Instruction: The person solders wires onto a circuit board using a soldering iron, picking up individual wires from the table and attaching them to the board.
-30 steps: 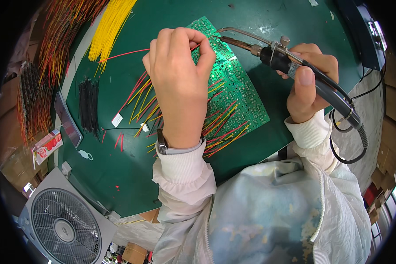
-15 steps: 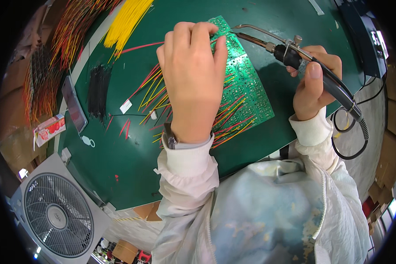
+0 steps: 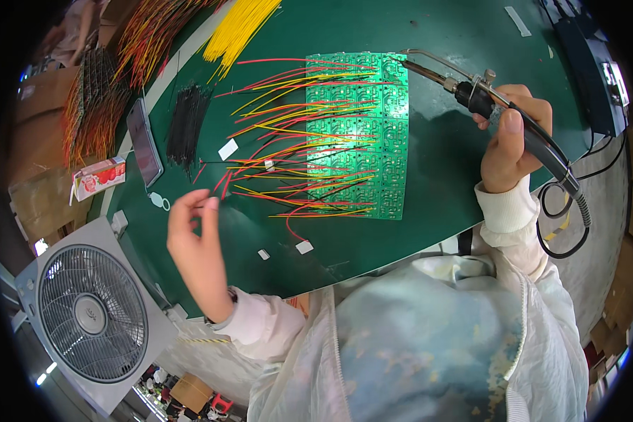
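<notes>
My right hand (image 3: 510, 144) grips a soldering iron (image 3: 475, 95) with a thin curved metal guide tube along its top. The iron's tip reaches the far right corner of a green circuit board panel (image 3: 394, 141); contact is unclear. Red, yellow and black wires (image 3: 295, 144) lie across the panel's left part and stick out to the left. My left hand (image 3: 198, 246) hovers over the table at the left, fingers bent and slightly apart, with nothing visible in them. Its fingertips are close to a few short red wire pieces (image 3: 225, 186).
Left of the panel lie a black wire bundle (image 3: 188, 126), yellow wires (image 3: 239, 32), red-yellow bundles (image 3: 144, 42) and a phone (image 3: 145, 141). A juice carton (image 3: 98, 178) and a fan (image 3: 91, 316) stand by the left edge. A dark device (image 3: 591, 77) sits far right.
My left hand has left the panel and moved left and nearer me, uncovering the board and wires. The right hand still holds the soldering iron. The whole view has turned slightly.
</notes>
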{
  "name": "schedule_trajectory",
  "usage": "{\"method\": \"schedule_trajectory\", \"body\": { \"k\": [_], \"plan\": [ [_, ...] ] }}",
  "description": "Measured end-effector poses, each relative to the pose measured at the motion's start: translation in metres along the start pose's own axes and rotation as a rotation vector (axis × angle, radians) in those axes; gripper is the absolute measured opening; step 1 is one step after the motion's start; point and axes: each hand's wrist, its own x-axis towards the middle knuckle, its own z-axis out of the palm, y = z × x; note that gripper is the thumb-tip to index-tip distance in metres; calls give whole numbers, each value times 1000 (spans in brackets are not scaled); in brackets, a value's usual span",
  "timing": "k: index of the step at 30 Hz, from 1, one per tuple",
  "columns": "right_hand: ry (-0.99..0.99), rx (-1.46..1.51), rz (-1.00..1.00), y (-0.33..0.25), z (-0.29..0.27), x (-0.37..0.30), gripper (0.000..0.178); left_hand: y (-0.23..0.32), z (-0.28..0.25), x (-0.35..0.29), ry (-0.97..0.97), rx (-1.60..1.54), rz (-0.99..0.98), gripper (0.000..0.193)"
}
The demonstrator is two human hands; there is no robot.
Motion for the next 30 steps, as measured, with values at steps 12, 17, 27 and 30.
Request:
{"method": "schedule_trajectory", "body": {
  "k": [12, 17, 27, 30],
  "plan": [
    [8, 2, -7, 1, -3, 0, 23, 40, 38, -58, -202, -250, -32, 19],
    [29, 12, -2, 2, -3, -1, 22, 41, 43, -66, -220, -547, -151, 41],
    [6, 29, -13, 1, -2, 0, 20, 57, 64, -79, -298, -647, -43, 40],
    [15, 30, -11, 1, -4, 1, 20, 51, 51, -71, -314, -550, -145, 32]
  ]
}}
